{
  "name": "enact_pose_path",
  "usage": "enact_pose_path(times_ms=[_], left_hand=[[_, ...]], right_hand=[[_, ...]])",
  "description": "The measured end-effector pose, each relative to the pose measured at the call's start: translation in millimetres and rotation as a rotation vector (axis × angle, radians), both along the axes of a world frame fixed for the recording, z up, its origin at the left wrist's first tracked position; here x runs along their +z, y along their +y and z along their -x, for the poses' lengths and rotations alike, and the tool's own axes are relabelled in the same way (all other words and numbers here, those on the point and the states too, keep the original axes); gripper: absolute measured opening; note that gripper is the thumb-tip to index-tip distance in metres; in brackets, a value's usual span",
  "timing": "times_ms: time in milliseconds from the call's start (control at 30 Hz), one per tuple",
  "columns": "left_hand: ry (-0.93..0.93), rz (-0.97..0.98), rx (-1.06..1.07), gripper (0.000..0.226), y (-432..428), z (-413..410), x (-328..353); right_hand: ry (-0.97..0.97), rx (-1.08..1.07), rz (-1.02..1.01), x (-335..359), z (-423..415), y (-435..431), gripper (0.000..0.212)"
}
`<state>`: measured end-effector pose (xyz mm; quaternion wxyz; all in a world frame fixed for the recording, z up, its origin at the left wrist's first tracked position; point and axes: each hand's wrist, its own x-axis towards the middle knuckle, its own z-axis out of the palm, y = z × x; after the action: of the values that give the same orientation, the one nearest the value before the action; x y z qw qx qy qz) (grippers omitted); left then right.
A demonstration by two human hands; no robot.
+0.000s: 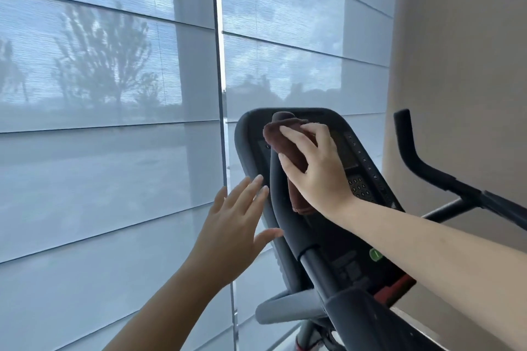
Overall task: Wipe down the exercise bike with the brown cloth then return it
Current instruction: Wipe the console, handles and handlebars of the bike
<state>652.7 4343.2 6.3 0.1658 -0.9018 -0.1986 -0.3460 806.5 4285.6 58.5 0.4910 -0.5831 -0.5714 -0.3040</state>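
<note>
The exercise bike's black console (251,134) stands tilted at centre right, with a dark screen and a keypad. Its left handlebar (288,222) runs up in front of the console. My right hand (316,171) holds the brown cloth (278,139) against the top of that handlebar and the console face, fingers curled over the cloth. The cloth's lower end hangs below my palm. My left hand (231,231) is spread flat with straight fingers, just left of the console's edge; its thumb reaches toward the handlebar.
The bike's right handlebar (419,162) sticks up at the right, near a beige wall (462,65). A large window with translucent blinds (114,94) fills the left and back. A grey part of the bike frame (285,308) lies below the console.
</note>
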Motion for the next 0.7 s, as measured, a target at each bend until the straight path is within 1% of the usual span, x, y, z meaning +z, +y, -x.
enact_pose_path(times_ms=[67,133,267,300,333,367,500,533,600,700], left_hand=[[0.027,-0.001,0.008,0.071,8,-3,-5],[0.040,-0.014,0.013,0.073,14,-6,-11],[0.040,-0.032,-0.051,0.077,18,-13,-17],[0.031,-0.037,-0.070,0.077,19,-15,-17],[0.021,-0.046,-0.084,0.077,20,-16,-17],[0.015,-0.058,-0.095,0.077,22,-17,-15],[0.009,-0.082,-0.146,0.077,35,-20,-9],[0.008,-0.083,-0.168,0.077,39,-20,-7],[0.003,-0.104,-0.224,0.074,48,-21,-4],[-0.024,-0.112,-0.324,0.070,61,-22,-5]], right_hand=[[-0.044,0.030,0.005,-6,-5,0,0.037],[-0.044,0.086,0.064,-14,-10,-7,0.037],[0.015,0.223,0.401,-35,-16,-37,0.037],[0.048,0.249,0.463,-35,-17,-43,0.037],[0.065,0.255,0.477,-34,-17,-46,0.037],[0.065,0.238,0.439,-29,-18,-46,0.037],[0.077,0.082,0.071,3,-11,-20,0.038],[0.075,0.051,0.021,12,-9,-12,0.039],[0.052,0.007,0.027,19,-8,-1,0.040],[0.052,0.016,0.164,2,-6,-9,0.040]])
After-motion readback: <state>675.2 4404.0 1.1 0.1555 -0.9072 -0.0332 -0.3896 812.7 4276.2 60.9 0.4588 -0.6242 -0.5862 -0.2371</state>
